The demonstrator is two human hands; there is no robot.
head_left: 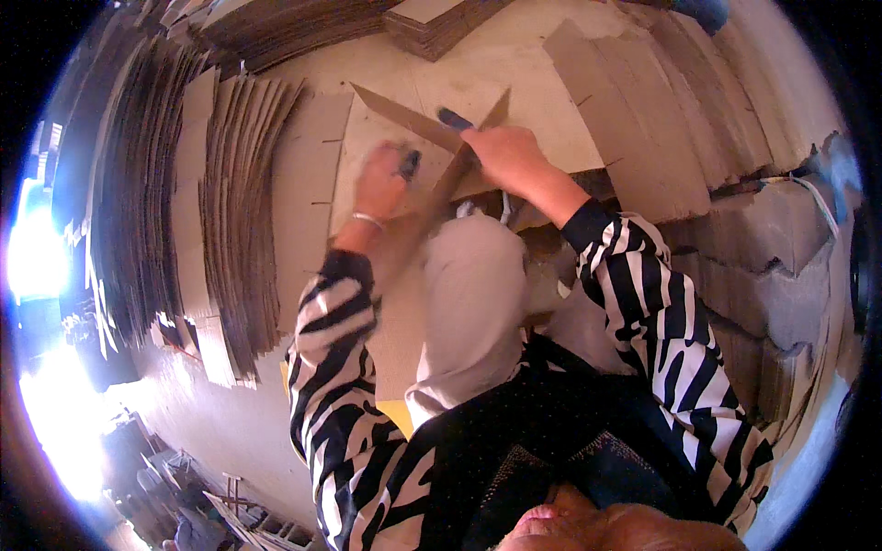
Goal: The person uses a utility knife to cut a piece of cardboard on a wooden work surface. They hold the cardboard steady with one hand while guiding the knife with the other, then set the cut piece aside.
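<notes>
My right hand (pixel 510 161) is closed at the crossing of two brown cardboard strips, pinching them. One strip (pixel 400 108) slants up to the left, and the end of another (pixel 499 107) points up to the right. A dark piece (pixel 453 119) shows at this hand's fingertips; whether it is a finger cover or a held thing I cannot make out. My left hand (pixel 381 184) is beside the strips, blurred by motion, with its fingers curled. Another small dark piece (pixel 410 163) shows at those fingers, and I cannot tell whether they grip anything.
Stacked cardboard strips (pixel 243 202) stand along the left. Flat cardboard sheets (pixel 643 119) lie in overlapping layers on the right, and more stacks (pixel 441 23) sit at the far side. A pale board (pixel 551 78) lies under the hands. My knee (pixel 473 275) is just below them.
</notes>
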